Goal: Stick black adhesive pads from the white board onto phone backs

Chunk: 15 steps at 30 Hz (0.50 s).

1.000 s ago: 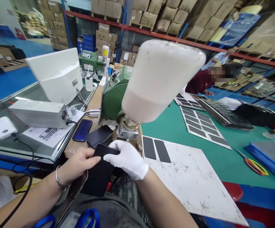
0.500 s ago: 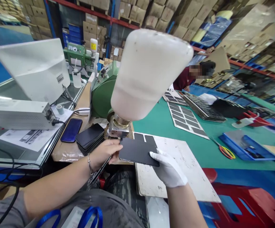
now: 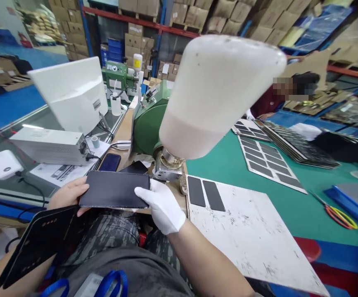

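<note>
Between my hands is a black flip phone cover (image 3: pixel 113 189), its flat panel held level above my lap. My left hand (image 3: pixel 69 193) pinches the panel's left edge, thumb on top. From that side another black flap (image 3: pixel 41 241) with small round holes hangs over my left forearm; whether it joins the panel is hard to see. On the right end presses the thumb of my white-gloved right hand (image 3: pixel 164 208), its fingers around the far edge. Just beyond stands a green machine (image 3: pixel 150 121) with a large white bottle (image 3: pixel 209 95) above its metal head (image 3: pixel 168 165).
A white board (image 3: pixel 243 231) bearing two dark strips lies at right on the green table. Farther off are a sheet of dark pieces (image 3: pixel 267 161), scissors (image 3: pixel 336 214) and a blue tray (image 3: pixel 352 202). A phone (image 3: pixel 110 162) and a grey box (image 3: pixel 50 144) are left. A co-worker (image 3: pixel 268 101) sits opposite.
Both hands have carried the cover left, away from the machine head and white board. The flap with holes now shows broadside. The view has turned left.
</note>
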{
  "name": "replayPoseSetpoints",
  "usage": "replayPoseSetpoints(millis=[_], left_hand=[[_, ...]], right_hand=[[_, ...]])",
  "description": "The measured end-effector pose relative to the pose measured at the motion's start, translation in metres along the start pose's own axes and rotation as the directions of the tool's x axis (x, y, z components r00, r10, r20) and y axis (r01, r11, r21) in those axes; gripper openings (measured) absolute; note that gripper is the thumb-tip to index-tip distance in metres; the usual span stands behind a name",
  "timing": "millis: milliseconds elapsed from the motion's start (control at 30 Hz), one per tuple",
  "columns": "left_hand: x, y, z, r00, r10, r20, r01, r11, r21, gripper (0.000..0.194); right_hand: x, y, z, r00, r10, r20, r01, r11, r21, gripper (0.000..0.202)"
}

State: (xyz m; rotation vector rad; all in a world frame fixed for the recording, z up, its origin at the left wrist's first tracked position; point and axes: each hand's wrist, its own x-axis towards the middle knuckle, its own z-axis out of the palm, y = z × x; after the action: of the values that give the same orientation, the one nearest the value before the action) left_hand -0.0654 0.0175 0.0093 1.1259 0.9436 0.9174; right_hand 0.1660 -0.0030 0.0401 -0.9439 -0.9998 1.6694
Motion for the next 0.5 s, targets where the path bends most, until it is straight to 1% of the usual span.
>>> replayPoseSetpoints(millis=[33, 100, 167, 200, 267, 333, 367, 433, 500], left_hand=[[-0.005, -0.001, -0.002, 0.999, -0.003, -0.032, 0.004, 1.000, 0.008, 0.027], [-0.010, -0.003, 0.000, 0.999, 0.006, -0.040, -0.005, 1.000, 0.016, 0.026], [-0.009, -0.005, 0.007, 0.999, 0.033, -0.004, -0.033, 0.999, 0.041, 0.026], [-0.007, -0.005, 0.012, 0.999, 0.039, 0.027, -0.041, 0.997, 0.064, 0.026], [-0.002, -0.003, 0.025, 0.993, 0.046, 0.104, -0.058, 0.992, 0.116, 0.028], [0.007, -0.002, 0.039, 0.983, 0.051, 0.176, -0.078, 0.985, 0.152, 0.030], [0.011, -0.002, 0.046, 0.979, 0.050, 0.200, -0.082, 0.984, 0.156, 0.031], [0.021, -0.004, 0.060, 0.973, 0.037, 0.229, -0.070, 0.988, 0.140, 0.033], [0.030, -0.009, 0.073, 0.970, 0.016, 0.243, -0.044, 0.993, 0.110, 0.034]], right_hand=[[-0.001, -0.001, 0.001, 1.000, -0.011, 0.018, 0.012, 0.999, -0.050, 0.027], [-0.005, -0.003, -0.003, 0.999, -0.028, 0.038, 0.033, 0.989, -0.144, 0.027], [-0.013, -0.005, -0.014, 0.999, -0.030, 0.041, 0.038, 0.975, -0.219, 0.028], [-0.017, -0.005, -0.022, 1.000, -0.019, 0.020, 0.024, 0.969, -0.245, 0.029], [-0.027, -0.005, -0.037, 0.997, 0.013, -0.071, -0.032, 0.961, -0.274, 0.031], [-0.036, -0.006, -0.051, 0.988, 0.039, -0.151, -0.079, 0.960, -0.269, 0.035], [-0.041, -0.007, -0.056, 0.985, 0.037, -0.169, -0.080, 0.964, -0.253, 0.036], [-0.050, -0.009, -0.066, 0.987, 0.014, -0.157, -0.044, 0.981, -0.191, 0.039], [-0.059, -0.011, -0.074, 0.988, -0.013, -0.156, -0.008, 0.991, -0.131, 0.037]])
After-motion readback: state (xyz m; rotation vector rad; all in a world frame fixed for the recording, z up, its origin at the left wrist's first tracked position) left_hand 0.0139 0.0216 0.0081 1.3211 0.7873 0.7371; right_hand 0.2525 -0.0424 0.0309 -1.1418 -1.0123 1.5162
